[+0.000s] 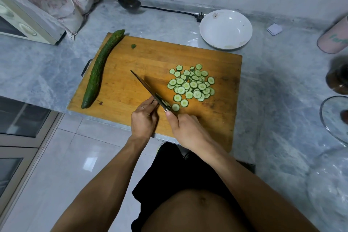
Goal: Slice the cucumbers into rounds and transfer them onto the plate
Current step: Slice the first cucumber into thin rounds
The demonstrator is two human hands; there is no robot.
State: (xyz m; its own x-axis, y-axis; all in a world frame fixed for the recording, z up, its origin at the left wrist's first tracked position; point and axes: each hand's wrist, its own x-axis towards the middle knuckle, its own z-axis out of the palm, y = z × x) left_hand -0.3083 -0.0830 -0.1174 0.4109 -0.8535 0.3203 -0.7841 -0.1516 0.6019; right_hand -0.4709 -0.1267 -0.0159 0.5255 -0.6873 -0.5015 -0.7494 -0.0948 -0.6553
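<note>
The grey marble surface (169, 22) carries a wooden cutting board (131, 90), and beyond its far right corner sits the white plate (226, 29), holding no slices yet. One whole cucumber (98, 69) lies uncut along the board's left edge. The pile of rounds (192, 84) sits right of centre — near the plate, but apart from it. The knife (150, 91) angles across the board, a few rounds clinging to the blade by its heel. The right hand (186, 128) has its grip curled round the handle; the left hand (144, 118) has straight fingers touching the blade's flat side. The step in hand looks like clearing stuck slices. Doing it well means wiping from spine toward edge, fingertips kept off the cutting edge, the blade held steady — then gathering the rounds onto the flat of the blade for the plate.
</note>
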